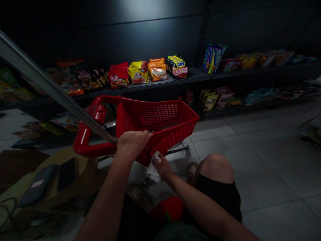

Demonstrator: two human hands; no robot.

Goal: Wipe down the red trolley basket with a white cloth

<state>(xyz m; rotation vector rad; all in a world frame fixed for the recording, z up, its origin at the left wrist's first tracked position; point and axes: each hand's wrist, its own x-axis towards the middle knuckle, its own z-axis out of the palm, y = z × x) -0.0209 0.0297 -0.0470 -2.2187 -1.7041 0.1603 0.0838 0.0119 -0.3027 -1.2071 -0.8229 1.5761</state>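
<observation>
A red plastic shopping cart (173,135) stands in front of me, its basket pointing right and its looped handle (81,140) at the left. My left hand (133,142) is closed over the basket's near rim, close to where the handle joins it. Lower down, my right hand (162,167) grips a white cloth or tissue (154,169) against the outside of the basket's near wall. The fingers on the far side of the rim are partly hidden. Inside the basket the floor is dark and hard to make out.
A grey metal pole (57,90) slants across the left. Dark shelves (195,74) behind the cart carry snack packets (157,69). At the lower left, two dark flat devices (37,184) lie on cardboard. Pale floor tiles (263,157) extend to the right of my bent knee.
</observation>
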